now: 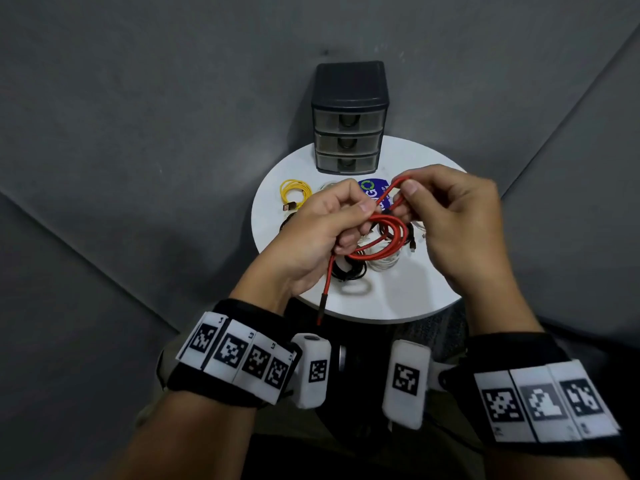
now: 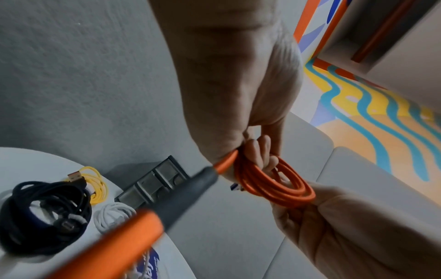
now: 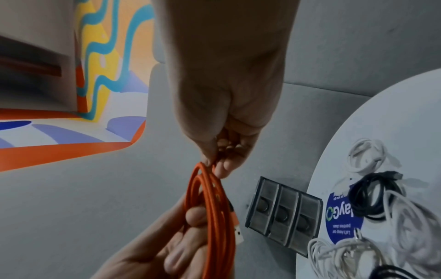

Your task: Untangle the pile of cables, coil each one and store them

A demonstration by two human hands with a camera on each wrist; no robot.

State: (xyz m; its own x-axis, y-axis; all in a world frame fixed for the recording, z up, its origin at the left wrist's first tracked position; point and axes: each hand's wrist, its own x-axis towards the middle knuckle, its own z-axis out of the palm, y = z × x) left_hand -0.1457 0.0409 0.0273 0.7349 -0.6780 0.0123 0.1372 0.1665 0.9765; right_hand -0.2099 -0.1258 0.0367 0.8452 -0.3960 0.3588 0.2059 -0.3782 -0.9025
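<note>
We've got the red cable (image 1: 388,242) up in both hands above the round white desk (image 1: 408,296), already wound into a few loops. Our left hand (image 1: 311,237) grips the coil w/ fingers (image 2: 260,151) curled thru it, thumb on top; one plug end (image 1: 323,304) hangs down past the wrist toward the desk edge. Our right hand (image 1: 457,220) pinches a bend of the same cable btwn thumb and fingers (image 3: 223,166), so both sets of fingers are grasping the red cable.

On the desk below: a coiled yellow cable (image 1: 294,194) at the left, well apart from the rest; a black cable bundle (image 1: 346,270) and white cables (image 1: 384,261) lying close together under our hands. Can't tell if those are touching or tangled. A blue round sticker (image 1: 372,192) sits on the desk just in front of the dark 3-drawer unit (image 1: 349,116), all drawers closed, at the far edge.
</note>
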